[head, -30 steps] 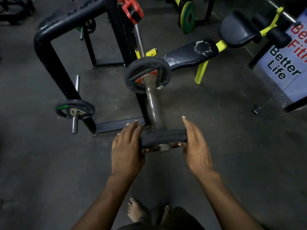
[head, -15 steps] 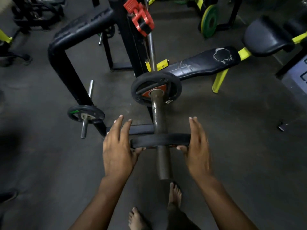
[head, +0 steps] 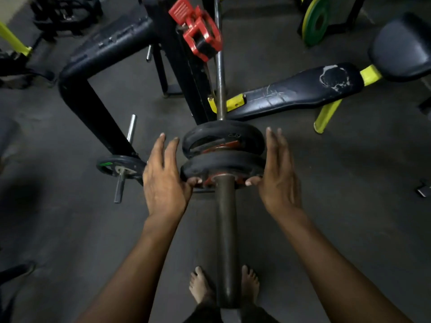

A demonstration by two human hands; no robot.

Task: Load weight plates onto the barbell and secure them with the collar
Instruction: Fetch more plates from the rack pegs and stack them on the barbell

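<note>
Two black weight plates sit on the barbell sleeve (head: 225, 241), a thick, dull brown-grey steel tube that runs from between the person's bare feet (head: 201, 287) up toward the rack. The near plate (head: 221, 165) is round-edged, scuffed rubber with a red hub showing around the sleeve; it lies just beside the far plate (head: 224, 136), a narrow gap between them at the top where red shows through. The far plate carries a small raised marking, too blurred to read.

The left hand (head: 163, 180) flanks the near plate's left edge — fingers straight and spread, thumb tip pressing the plate's front face. The right hand (head: 277, 176) mirrors it on the right edge, fingers extended, thumb touching the front face. Neither hand curls around the plate.

A red collar (head: 200, 39) sits clipped high on the rack upright (head: 184, 73), well apart from the plates. A smaller plate (head: 120, 167) sits on a storage peg to the left, and a worn black bench pad (head: 300, 89) lies beyond.
</note>
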